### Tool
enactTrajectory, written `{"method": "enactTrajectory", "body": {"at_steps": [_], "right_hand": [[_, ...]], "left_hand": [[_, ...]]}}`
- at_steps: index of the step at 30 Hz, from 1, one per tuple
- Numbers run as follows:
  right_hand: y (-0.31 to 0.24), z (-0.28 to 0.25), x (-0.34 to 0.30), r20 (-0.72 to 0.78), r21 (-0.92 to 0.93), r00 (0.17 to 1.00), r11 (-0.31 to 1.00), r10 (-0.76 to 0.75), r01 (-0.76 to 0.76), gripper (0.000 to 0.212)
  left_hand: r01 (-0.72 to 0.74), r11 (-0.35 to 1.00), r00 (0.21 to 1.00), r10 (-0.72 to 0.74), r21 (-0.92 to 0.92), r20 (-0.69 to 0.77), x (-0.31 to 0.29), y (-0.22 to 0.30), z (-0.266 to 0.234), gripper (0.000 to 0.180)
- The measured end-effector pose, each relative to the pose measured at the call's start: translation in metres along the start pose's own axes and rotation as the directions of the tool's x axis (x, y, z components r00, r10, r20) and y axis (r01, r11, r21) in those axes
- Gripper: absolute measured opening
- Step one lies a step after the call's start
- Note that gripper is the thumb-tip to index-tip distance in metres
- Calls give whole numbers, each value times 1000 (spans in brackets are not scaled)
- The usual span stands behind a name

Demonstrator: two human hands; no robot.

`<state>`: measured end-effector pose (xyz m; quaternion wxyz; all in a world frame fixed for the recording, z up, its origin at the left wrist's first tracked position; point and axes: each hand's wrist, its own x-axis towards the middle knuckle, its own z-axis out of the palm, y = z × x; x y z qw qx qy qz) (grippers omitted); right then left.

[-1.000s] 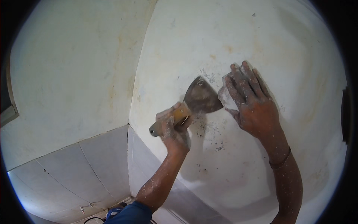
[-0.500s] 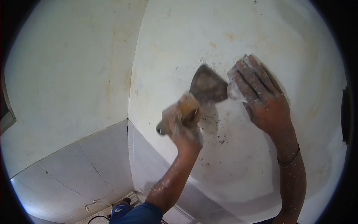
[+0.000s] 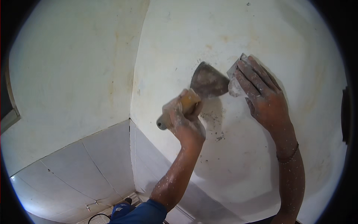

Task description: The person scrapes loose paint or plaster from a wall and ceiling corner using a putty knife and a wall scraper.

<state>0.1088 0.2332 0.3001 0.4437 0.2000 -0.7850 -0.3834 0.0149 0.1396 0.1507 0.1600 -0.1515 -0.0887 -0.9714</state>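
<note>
My left hand [image 3: 184, 117] is closed around the yellowish handle of a putty knife [image 3: 209, 80]. Its wide, dirty metal blade lies against or close to the white wall [image 3: 246, 164], just above a patch of dark specks. To the right, my right hand [image 3: 264, 93] is flat on the wall with its fingers stretched over a dust-covered, folded piece of sandpaper [image 3: 235, 84]. The sandpaper's left part shows beyond the fingertips, beside the blade's right corner; the rest is hidden under the hand. White dust coats both hands and forearms.
A second wall [image 3: 74, 67] meets this one at a corner on the left. Grey tiles [image 3: 89, 160] cover the lower walls. Small taps [image 3: 92, 204] stick out low down at left. A frame edge [image 3: 11, 119] shows at far left, a dark object [image 3: 345, 115] at far right.
My left hand and the putty knife have shifted slightly upward on the wall. My right hand stays on the sandpaper, almost in the same place. The view has moved a little.
</note>
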Motion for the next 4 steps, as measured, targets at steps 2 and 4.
{"method": "enactTrajectory", "body": {"at_steps": [2, 4], "right_hand": [[4, 2, 1, -18, 20, 1000, 1000, 12, -11, 36], [7, -1, 1, 6, 15, 1000, 1000, -5, 5, 38]], "left_hand": [[10, 999, 999, -9, -31, 36, -1, 0, 5, 30], [13, 999, 998, -11, -34, 55, -4, -2, -3, 35]]}}
